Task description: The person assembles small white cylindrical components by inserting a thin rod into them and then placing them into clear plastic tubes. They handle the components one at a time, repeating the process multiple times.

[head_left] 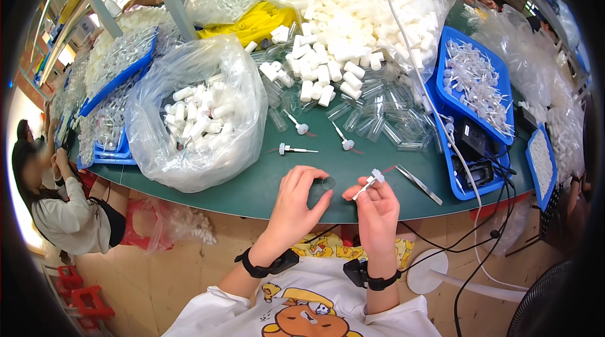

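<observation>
Between its thumb and fingers my left hand (296, 195) grips a clear tube (328, 183), its round open end facing up. My right hand (378, 205) pinches a white plastic stem piece (377, 176) with a ribbed head and a thin red wire. Both hands are over the table's front edge, a short way apart. Three similar stem pieces lie beyond them: one stem piece (301, 128), a second stem piece (347, 143) and a third stem piece (296, 149). Metal tweezers (419, 184) rest right of my right hand.
Clear tubes (394, 110) and white cylinders (324, 75) lie piled farther back on the green table (252, 176). A plastic bag (246, 85) of white cylinders stands left. Blue trays (444, 44) of stems and black cables (504, 179) are right. Other people sit around.
</observation>
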A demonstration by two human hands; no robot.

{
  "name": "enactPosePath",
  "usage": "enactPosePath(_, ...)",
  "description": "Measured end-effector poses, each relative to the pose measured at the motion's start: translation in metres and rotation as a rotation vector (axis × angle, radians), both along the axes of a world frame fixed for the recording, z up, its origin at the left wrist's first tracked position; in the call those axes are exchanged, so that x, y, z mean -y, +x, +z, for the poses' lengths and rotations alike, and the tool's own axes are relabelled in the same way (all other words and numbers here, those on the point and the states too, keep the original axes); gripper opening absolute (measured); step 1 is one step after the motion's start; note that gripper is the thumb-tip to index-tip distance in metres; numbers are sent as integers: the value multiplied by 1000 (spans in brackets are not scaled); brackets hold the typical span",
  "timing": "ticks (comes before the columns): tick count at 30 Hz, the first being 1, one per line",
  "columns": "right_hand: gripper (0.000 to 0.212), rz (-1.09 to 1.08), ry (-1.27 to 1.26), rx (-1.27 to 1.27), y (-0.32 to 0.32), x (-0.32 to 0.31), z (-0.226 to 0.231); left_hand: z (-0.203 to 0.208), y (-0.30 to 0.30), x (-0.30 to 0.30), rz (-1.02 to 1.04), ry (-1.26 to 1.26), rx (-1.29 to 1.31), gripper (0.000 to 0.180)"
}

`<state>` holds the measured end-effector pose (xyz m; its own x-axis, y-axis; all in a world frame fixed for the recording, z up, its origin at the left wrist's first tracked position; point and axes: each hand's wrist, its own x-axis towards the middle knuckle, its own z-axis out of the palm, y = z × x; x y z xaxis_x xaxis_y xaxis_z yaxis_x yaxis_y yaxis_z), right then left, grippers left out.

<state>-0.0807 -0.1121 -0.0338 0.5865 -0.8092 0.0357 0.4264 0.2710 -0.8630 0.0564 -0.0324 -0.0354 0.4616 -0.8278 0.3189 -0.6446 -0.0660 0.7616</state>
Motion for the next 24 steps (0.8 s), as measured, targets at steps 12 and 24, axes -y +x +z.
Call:
enactPosePath(12, 20, -432, -947, -673, -3, 23, -14, 6, 1, 0, -23, 54, 27, 37)
enactPosePath(24, 20, -506, -1012, -747, -3, 22, -16, 4, -1, 0, 2, 57, 66, 51)
